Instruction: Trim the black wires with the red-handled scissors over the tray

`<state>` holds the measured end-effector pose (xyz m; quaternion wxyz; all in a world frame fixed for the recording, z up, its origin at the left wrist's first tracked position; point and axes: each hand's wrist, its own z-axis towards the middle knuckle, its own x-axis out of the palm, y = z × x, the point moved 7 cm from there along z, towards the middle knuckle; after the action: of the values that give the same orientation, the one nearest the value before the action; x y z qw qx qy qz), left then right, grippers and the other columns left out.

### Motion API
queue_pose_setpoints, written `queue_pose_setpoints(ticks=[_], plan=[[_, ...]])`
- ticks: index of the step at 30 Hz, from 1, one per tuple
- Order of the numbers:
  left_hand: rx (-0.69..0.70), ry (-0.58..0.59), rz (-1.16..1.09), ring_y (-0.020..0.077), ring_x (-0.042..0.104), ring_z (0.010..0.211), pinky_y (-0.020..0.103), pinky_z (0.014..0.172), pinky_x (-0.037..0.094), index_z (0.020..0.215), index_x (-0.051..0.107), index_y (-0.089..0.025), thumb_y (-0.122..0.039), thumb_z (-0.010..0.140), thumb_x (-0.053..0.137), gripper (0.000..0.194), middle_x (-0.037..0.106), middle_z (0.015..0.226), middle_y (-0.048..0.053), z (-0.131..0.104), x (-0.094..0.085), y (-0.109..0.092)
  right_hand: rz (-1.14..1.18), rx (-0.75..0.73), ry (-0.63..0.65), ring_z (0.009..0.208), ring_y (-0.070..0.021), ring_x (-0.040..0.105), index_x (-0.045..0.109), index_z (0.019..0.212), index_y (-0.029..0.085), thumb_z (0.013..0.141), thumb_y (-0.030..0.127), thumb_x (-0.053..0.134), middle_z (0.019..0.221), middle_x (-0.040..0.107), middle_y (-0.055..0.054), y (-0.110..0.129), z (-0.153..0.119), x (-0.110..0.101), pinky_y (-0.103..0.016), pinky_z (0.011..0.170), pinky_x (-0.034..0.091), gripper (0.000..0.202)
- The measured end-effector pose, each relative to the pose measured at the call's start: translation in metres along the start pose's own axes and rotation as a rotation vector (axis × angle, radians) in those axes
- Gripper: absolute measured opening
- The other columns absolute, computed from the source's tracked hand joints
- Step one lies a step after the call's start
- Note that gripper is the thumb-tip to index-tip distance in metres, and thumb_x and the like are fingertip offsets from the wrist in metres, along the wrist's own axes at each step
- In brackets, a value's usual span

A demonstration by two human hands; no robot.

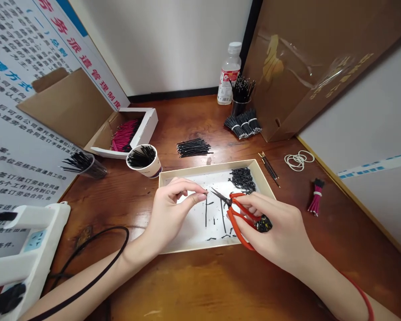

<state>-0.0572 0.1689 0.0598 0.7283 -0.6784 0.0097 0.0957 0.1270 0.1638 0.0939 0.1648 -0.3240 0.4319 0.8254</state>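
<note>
My left hand (178, 207) is closed in a pinch at the thumb and forefinger, over the shallow box lid (200, 170). A thin black wire (206, 216) runs down from those fingertips. My right hand (276, 225) is wrapped round the orange-red handles of a pair of scissors (235, 213). Their pointed blades aim left, close to the left fingertips but apart from them. Something black and yellow (263, 224) shows by the right hand's curled fingers; I cannot make out what it is. A heap of short black pieces (242, 179) fills the lid's far right corner, with loose bits scattered across its white bottom.
Behind the lid lies a pile of black wires (194, 147). A paper cup (144, 161) and a plastic cup (87, 166) hold more. Bundled wires (243, 125), a bottle (229, 76) and a carton (307, 67) stand behind. Rubber bands (299, 160) lie right; a power strip (43, 249) left.
</note>
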Motion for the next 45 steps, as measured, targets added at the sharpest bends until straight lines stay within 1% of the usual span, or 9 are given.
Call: queue_pose_setpoints(ticks=[7, 13, 17, 22, 27, 35, 45], plan=[[-0.023, -0.003, -0.042, 0.016, 0.062, 0.074, 0.028, 0.068, 0.044, 0.07, 0.077, -0.022, -0.014, 0.07, 0.079, 0.008, 0.075, 0.075, 0.001, 0.0, 0.001, 0.001, 0.017, 0.033, -0.04, 0.05, -0.0093, 0.051, 0.06, 0.084, 0.02, 0.08, 0.01, 0.058, 0.064, 0.061, 0.002, 0.006, -0.005, 0.001, -0.022, 0.047, 0.046, 0.011], [-0.035, 0.001, -0.045, 0.0152, 0.061, 0.073, 0.028, 0.067, 0.043, 0.07, 0.077, -0.023, -0.013, 0.069, 0.079, 0.01, 0.075, 0.074, 0.0, -0.001, 0.001, 0.0, 0.048, 0.047, -0.003, 0.05, -0.0079, 0.048, 0.06, 0.086, 0.019, 0.079, 0.011, 0.061, 0.06, 0.055, 0.004, 0.003, -0.006, 0.006, -0.02, 0.046, 0.044, 0.01], [-0.028, 0.007, -0.055, 0.0151, 0.061, 0.074, 0.028, 0.066, 0.043, 0.069, 0.077, -0.024, -0.012, 0.07, 0.079, 0.012, 0.075, 0.074, -0.001, -0.001, 0.001, -0.001, 0.026, 0.053, 0.007, 0.05, -0.0081, 0.047, 0.06, 0.086, 0.019, 0.079, 0.009, 0.06, 0.061, 0.056, 0.004, 0.001, -0.007, 0.007, -0.021, 0.046, 0.043, 0.012], [-0.029, 0.002, -0.046, 0.0157, 0.06, 0.072, 0.029, 0.067, 0.044, 0.069, 0.077, -0.023, -0.011, 0.069, 0.079, 0.012, 0.074, 0.073, 0.0, 0.0, 0.001, -0.001, 0.012, 0.031, 0.011, 0.05, -0.0076, 0.048, 0.06, 0.09, 0.02, 0.08, 0.009, 0.061, 0.062, 0.058, 0.004, 0.003, -0.008, 0.008, -0.021, 0.047, 0.044, 0.015], [-0.025, 0.006, -0.06, 0.0144, 0.06, 0.073, 0.028, 0.067, 0.043, 0.069, 0.077, -0.024, -0.011, 0.07, 0.079, 0.014, 0.074, 0.074, -0.002, 0.001, 0.002, 0.001, 0.002, 0.013, 0.005, 0.049, -0.0073, 0.048, 0.059, 0.091, 0.02, 0.079, 0.007, 0.061, 0.064, 0.059, 0.004, 0.004, -0.009, 0.008, -0.021, 0.047, 0.044, 0.017], [-0.02, 0.005, -0.058, 0.014, 0.059, 0.071, 0.027, 0.066, 0.043, 0.069, 0.078, -0.024, -0.009, 0.069, 0.08, 0.015, 0.073, 0.072, -0.002, 0.0, 0.001, -0.002, 0.008, 0.02, 0.015, 0.049, -0.0074, 0.048, 0.06, 0.09, 0.019, 0.079, 0.007, 0.062, 0.064, 0.059, 0.004, 0.002, -0.011, 0.008, -0.021, 0.047, 0.044, 0.017], [-0.021, 0.012, -0.062, 0.0116, 0.06, 0.071, 0.025, 0.065, 0.042, 0.069, 0.078, -0.026, -0.008, 0.069, 0.08, 0.018, 0.073, 0.072, -0.004, 0.0, 0.0, -0.001, -0.003, 0.022, 0.008, 0.049, -0.0076, 0.05, 0.062, 0.087, 0.02, 0.079, 0.008, 0.06, 0.063, 0.06, 0.003, 0.004, -0.009, 0.009, -0.02, 0.047, 0.044, 0.015]])
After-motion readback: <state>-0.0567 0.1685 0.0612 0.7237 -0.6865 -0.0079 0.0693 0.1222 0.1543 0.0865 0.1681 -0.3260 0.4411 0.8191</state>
